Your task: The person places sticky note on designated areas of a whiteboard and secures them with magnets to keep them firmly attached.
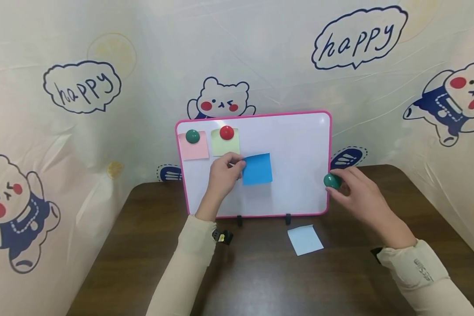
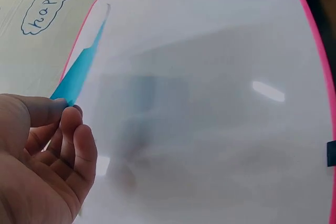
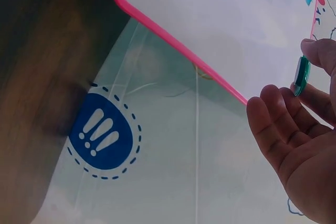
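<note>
The left hand point(image 1: 225, 173) is pinching a blue note point(image 1: 257, 169) before the whiteboard point(image 1: 300, 145); the right hand point(image 1: 359, 193) is holding a green magnet point(image 1: 332, 181) near its right edge — a loosening pinch could be sending either falling.

I see a whiteboard point(image 1: 300, 149) standing on a table point(image 1: 253, 272), a cloth point(image 1: 150, 127) behind it. Upper left, a first note point(image 1: 195, 150) under a first magnet point(image 1: 192, 136); right of it, a second note point(image 1: 225, 147) under a second magnet point(image 1: 227, 132). The left hand point(image 1: 224, 173) holds a third note point(image 1: 257, 169) before the middle; the right hand point(image 1: 361, 193), a third magnet point(image 1: 332, 181) near the right edge. In front, a fourth note point(image 1: 306, 240) lies on the table.
</note>
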The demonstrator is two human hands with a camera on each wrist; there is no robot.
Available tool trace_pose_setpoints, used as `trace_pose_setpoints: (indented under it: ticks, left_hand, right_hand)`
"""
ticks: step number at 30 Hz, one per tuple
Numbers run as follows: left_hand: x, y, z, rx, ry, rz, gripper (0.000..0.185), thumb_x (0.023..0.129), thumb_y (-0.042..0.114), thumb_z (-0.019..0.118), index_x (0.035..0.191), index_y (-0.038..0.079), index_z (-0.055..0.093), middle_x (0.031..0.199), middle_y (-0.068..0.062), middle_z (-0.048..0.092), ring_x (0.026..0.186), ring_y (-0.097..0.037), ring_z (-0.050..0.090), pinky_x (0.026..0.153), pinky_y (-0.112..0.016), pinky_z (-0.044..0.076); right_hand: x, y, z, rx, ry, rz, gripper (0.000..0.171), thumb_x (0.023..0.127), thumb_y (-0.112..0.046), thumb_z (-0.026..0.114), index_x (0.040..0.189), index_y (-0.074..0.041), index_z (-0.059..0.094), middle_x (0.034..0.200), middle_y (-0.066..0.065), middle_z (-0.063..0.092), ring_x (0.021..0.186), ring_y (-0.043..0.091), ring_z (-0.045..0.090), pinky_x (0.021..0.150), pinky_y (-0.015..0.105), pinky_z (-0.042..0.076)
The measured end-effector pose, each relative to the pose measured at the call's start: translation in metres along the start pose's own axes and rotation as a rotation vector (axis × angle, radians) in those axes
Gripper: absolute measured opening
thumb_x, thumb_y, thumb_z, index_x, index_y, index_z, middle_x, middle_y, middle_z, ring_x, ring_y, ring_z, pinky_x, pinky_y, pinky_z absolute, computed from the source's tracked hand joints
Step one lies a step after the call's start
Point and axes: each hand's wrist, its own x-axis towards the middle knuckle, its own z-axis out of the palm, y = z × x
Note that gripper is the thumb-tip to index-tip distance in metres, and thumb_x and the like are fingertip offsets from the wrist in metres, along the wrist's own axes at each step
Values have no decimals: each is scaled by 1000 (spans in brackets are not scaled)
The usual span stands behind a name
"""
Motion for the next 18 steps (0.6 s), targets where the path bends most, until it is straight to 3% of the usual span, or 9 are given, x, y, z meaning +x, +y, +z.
trace_pose_setpoints:
  ticks: [8,18]
  left_hand:
    - [10,10,1,-13,20,-1,16,99,18,67,110,7,71,91,-6,65,76,-23,64,70,-34,55]
    - [21,17,8,14,44,-4,16,99,16,67,113,8,70,96,-5,66,79,-21,64,73,-33,57]
  right_hand:
    - [12,-8,-2,-3,-14,-13,48,86,-9,82,126,3,60,109,14,57,87,29,61,73,50,59]
    - [30,-24,-4,12,-33,-37,45,87,-11,81,126,0,61,102,11,56,82,22,57,68,42,58]
